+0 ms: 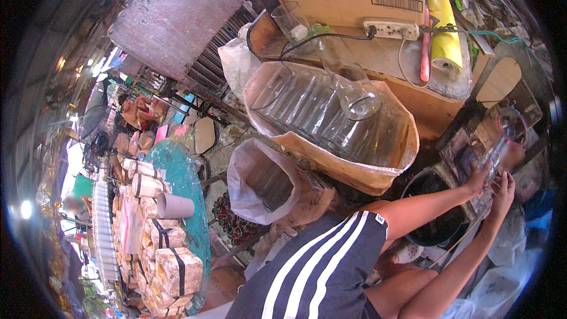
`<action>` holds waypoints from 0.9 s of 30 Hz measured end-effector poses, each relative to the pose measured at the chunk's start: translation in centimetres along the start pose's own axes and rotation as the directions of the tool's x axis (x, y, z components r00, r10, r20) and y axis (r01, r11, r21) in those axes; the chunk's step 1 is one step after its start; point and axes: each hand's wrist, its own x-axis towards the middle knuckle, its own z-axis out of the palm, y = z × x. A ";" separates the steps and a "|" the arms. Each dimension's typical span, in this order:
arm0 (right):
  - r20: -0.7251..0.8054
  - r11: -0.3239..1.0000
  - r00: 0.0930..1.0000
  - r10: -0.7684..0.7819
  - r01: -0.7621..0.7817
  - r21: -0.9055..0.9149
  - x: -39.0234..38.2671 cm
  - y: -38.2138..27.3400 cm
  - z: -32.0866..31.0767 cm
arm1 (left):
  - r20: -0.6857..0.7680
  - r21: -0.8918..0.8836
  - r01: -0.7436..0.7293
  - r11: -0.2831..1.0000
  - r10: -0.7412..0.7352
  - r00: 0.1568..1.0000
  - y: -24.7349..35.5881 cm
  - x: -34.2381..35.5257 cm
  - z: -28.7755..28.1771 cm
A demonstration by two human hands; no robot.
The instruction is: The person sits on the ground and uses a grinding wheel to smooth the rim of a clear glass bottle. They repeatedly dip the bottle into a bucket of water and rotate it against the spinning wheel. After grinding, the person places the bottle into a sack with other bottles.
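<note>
At the right, my left hand (477,178) is closed around the narrow part of a clear glass vessel (495,152). Its wide round end points up and away, toward a brownish, cluttered surface. Just to the right and slightly nearer, my right hand (504,192) has its fingers closed at the lower end of the same glass, whose tip they partly hide. Left of my hands, a large open paper sack (387,183) holds several clear glass cylinders (307,103). Across the sack's top lies another clear glass vessel (359,101) with a flared round end.
Beneath my left forearm stands a black bucket (434,224). A smaller open white sack (239,186) sits left of the large one. Behind are a cardboard carton (342,3), a power strip (391,28) with cords and a yellow roll (444,29). Wrapped, strapped bundles (177,269) are stacked at left.
</note>
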 end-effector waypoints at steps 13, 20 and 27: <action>0.011 0.997 0.998 -0.065 0.065 0.038 0.5 0.4 -0.6 | 0.060 0.266 -0.064 0.962 0.050 0.997 -0.6 -0.9 0.2; -0.006 0.998 0.999 -0.048 0.048 0.032 0.6 0.7 -1.1 | 0.084 -0.022 0.155 0.988 -0.153 0.985 -0.2 0.3 0.2; 0.020 0.992 0.996 -0.088 0.086 0.093 0.9 1.0 -1.1 | -0.044 0.770 -0.177 0.613 0.329 0.943 1.8 -2.5 -1.4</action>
